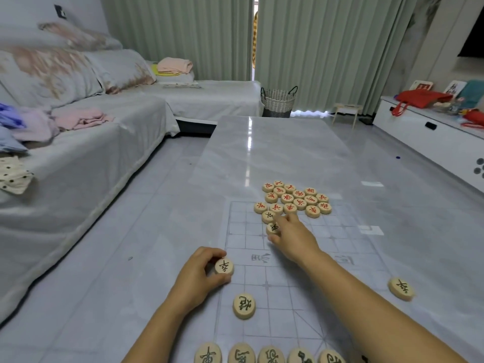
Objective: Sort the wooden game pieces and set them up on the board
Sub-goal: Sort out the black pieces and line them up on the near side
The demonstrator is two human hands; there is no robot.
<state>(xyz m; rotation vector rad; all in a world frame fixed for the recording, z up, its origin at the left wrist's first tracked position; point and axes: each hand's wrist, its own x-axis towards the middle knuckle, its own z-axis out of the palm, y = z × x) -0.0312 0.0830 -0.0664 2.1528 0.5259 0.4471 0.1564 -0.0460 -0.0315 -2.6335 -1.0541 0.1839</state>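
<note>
The glossy table is judged slippery; open room is left on its far half. The thin board is laid toward the near end and could be shifted by a drag. The red pieces are bunched at its far side. A black disc is pinched by its rim in the left hand. Another disc is bracketed by the right hand, its fingers outstretched; whether it is gripped cannot be told. The discs are judged light, stiff, and best taken by the rim.

Pieces clustered on board's far edge
</note>
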